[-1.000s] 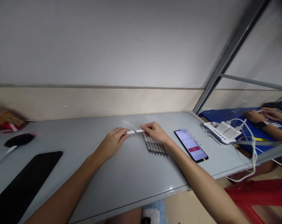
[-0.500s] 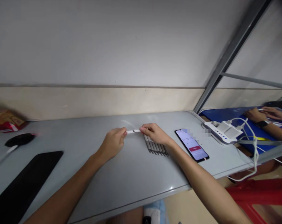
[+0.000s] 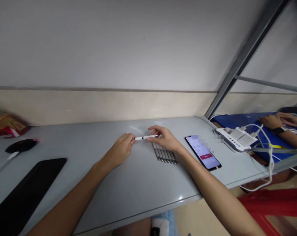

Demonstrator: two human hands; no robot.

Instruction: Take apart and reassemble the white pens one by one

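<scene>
A white pen (image 3: 139, 138) with a dark band is held level above the desk between my two hands. My left hand (image 3: 122, 146) is closed on its left end, thumb and fingertips pinched together. At the other end, my right hand (image 3: 166, 139) has its thumb below the pen and its fingers curved above, the upper fingers slightly raised. Just under my right hand lies a row of several grey pens (image 3: 164, 155) with silver tips, side by side; their far ends are partly hidden by that hand.
A lit phone (image 3: 202, 153) lies right of the pens, near a white power strip (image 3: 233, 141) with plugs and cables. On the left are a black mat (image 3: 27, 193), a dark round object (image 3: 20, 146) and a red-gold packet (image 3: 8, 126). Another person's hands (image 3: 273, 123) rest at a blue surface.
My right hand's fingers have loosened from a tight pinch and lifted apart around the pen. More of the pen's right end shows; my left hand has hardly moved.
</scene>
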